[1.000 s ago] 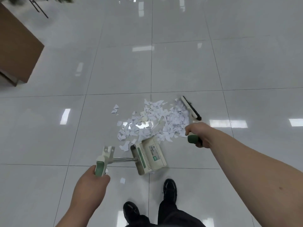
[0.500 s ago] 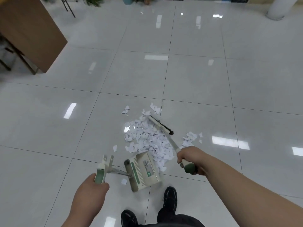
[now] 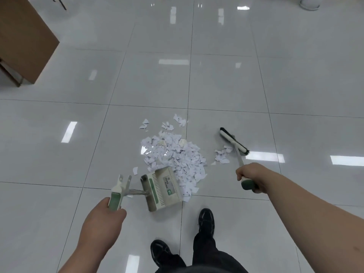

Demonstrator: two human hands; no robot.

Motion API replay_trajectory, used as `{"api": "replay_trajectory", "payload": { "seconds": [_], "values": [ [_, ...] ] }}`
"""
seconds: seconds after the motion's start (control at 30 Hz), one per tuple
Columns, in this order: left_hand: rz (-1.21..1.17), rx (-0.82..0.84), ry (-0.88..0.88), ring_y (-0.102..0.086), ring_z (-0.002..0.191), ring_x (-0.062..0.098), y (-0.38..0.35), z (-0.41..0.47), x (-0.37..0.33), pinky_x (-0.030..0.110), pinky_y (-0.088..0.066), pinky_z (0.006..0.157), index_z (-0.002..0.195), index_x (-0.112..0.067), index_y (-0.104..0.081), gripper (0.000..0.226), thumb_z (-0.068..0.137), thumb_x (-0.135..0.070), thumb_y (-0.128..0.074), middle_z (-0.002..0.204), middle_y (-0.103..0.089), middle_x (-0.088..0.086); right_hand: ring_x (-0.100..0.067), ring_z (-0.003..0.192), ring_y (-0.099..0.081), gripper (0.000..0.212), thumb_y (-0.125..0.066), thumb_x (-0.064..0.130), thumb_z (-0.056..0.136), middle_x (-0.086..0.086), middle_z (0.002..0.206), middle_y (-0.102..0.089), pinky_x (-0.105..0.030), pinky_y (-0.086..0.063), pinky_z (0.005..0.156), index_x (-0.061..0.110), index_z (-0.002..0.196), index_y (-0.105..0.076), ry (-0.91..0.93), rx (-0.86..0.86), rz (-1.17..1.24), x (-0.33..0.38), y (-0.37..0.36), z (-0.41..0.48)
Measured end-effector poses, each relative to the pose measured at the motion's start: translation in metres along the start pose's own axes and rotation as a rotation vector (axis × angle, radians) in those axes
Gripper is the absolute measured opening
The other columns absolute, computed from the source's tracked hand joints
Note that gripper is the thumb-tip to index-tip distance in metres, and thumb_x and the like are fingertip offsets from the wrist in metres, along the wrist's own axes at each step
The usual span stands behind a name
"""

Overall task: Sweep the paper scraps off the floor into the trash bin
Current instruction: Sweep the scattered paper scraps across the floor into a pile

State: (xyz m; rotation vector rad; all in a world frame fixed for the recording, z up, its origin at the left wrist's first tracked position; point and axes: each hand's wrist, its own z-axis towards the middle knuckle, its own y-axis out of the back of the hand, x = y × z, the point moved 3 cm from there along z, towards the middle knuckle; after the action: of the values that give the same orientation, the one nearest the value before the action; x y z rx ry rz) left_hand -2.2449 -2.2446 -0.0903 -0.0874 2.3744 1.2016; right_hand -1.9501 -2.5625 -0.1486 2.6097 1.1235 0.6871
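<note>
**Operator:** What are my hands doing?

**Observer:** Your left hand (image 3: 102, 219) is wrapped round the green grip at the top of the long-handled cream plastic dustpan (image 3: 163, 189), fingers curled about it. Your right hand (image 3: 251, 177) clenches the green end of the slim broom (image 3: 233, 140) with the white head and black bristles.

**Operator:** Where do the tools sit?

**Observer:** The dustpan's tray rests on the glossy white tiled floor (image 3: 216, 81) just ahead of your 2 black shoes (image 3: 205, 219), its mouth turned towards the heap. The broom head is low, out to your right and apart from the tray. I cannot tell whether its bristles touch the floor.

**Operator:** And the paper?

**Observer:** The torn white paper scraps (image 3: 173, 152) lie mostly in 1 heap on the floor, reaching the dustpan's mouth and spreading away from you. A smaller cluster (image 3: 222, 154) lies just beside the broom head, between it and the heap. A few loose bits lie past the heap's far edge, and 1 lies near the tray's left corner. I cannot tell whether any are inside the tray.

**Operator:** Anything else around?

**Observer:** A brown wooden cabinet (image 3: 23, 40) stands at the far left, and a white round base (image 3: 309, 3) shows at the top right edge.
</note>
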Motion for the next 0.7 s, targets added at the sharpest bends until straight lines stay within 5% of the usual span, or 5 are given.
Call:
{"api": "replay_trajectory", "payload": {
  "seconds": [0.5, 0.7],
  "values": [
    [-0.079, 0.017, 0.001, -0.041, 0.052, 0.026, 0.037, 0.018, 0.071, 0.036, -0.036, 0.057, 0.079, -0.004, -0.052, 0.009, 0.079, -0.012, -0.056, 0.057, -0.047, 0.006, -0.024, 0.059, -0.045, 0.038, -0.062, 0.003, 0.071, -0.019, 0.094, -0.057, -0.019, -0.033, 0.045, 0.006, 0.109, -0.061, 0.016, 0.148, 0.341, -0.004, -0.136, -0.095],
    [-0.144, -0.013, 0.046, -0.041, 0.053, 0.026, 0.065, 0.013, 0.117, 0.036, -0.036, 0.057, 0.077, -0.006, -0.049, 0.011, 0.079, -0.014, -0.057, 0.056, -0.046, 0.005, -0.028, 0.07, -0.046, 0.042, -0.066, 0.009, 0.053, -0.018, 0.092, -0.055, -0.022, -0.036, 0.051, 0.004, 0.095, -0.061, 0.094, 0.197, 0.132, 0.013, -0.203, -0.14]
  ]
}}
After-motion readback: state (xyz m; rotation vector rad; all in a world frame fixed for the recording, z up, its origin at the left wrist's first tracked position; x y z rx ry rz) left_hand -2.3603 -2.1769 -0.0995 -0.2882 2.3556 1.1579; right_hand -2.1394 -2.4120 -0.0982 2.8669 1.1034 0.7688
